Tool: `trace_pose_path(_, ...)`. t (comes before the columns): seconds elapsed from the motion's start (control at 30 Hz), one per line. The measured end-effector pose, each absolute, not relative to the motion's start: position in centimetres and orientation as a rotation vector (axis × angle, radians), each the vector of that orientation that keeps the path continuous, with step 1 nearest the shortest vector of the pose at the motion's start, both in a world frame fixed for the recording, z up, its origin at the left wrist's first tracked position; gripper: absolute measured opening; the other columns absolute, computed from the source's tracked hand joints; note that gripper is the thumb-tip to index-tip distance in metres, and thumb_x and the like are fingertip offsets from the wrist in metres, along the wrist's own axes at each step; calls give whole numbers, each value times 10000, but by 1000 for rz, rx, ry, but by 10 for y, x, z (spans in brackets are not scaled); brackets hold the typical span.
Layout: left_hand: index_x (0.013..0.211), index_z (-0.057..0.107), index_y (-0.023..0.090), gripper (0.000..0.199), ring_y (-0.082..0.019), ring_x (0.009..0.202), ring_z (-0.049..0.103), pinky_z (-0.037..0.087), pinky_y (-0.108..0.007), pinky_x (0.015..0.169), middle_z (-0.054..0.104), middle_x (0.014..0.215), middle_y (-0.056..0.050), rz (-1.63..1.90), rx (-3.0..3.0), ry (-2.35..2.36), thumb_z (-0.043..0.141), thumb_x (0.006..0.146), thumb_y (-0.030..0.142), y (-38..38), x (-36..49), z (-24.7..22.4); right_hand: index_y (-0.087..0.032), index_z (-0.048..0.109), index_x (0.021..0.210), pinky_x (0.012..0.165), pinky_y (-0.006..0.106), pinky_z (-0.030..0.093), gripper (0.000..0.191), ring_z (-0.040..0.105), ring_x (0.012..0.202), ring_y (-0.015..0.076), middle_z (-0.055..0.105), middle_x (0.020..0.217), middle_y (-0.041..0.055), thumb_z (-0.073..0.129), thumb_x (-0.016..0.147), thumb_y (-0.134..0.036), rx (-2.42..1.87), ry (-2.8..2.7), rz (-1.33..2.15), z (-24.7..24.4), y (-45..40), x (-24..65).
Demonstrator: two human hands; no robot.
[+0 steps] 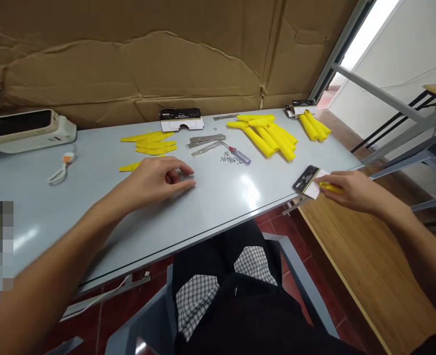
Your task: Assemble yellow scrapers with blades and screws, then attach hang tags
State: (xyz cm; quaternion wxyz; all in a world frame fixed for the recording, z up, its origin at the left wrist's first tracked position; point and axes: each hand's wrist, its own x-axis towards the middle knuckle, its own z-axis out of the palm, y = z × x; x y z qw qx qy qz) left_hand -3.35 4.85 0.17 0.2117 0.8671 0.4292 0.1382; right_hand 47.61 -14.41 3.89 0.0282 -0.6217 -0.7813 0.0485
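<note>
While our right hand point(345, 191) gripped a carded yellow piece point(331, 188) near the front edge of the table point(218, 202), our left hand point(166, 178) held nothing; we judged the carded pair point(311, 124) done, loose yellow handles point(267, 134) left.

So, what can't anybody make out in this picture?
All in the head view:
Yellow piece in the right hand: partly covered by that hand.
Print on the black-and-white card there: too small and blurred.
Small metal bits: too tiny to tell their exact shape.
Yellow strip by the left hand: partly hidden behind that hand.
White device: cut off by the left edge.
</note>
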Motion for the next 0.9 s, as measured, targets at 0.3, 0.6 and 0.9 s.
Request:
trace_pose_path(0.3, 1012, 842, 285, 409, -259, 791, 720, 513, -404, 791, 841, 945, -65, 382, 2376, 1211, 719, 898, 659, 50, -36, -1, -184, 857, 1324, 813, 393, 444, 388, 548, 673, 195, 677, 760, 52, 689, 996, -304, -2151, -1971, -399, 94, -49, 521)
trace_pose_path(0.6, 1057, 846, 271, 453, -240, 795, 708, 521, -380, 789, 828, 943, -63, 366, 2343, 1188, 706, 915, 678, 50, -37, 3, -91, 661, 1592, 1029, 457, 423, 536, 631, 1379, 337, 671, 1531, 303, 537, 1167, -393, -2428, -1721, -396, 60, 121, 493)
trace_pose_path(0.9, 1053, 844, 232, 454, -218, 783, 690, 522, -377, 765, 822, 1058, -92, 399, 2346, 1123, 700, 916, 640, 45, -33, 6, -103, 665, 1580, 1060, 537, 498, 530, 672, 1303, 410, 664, 1527, 336, 647, 1111, -349, -2538, -1712, -285, 24, 151, 491)
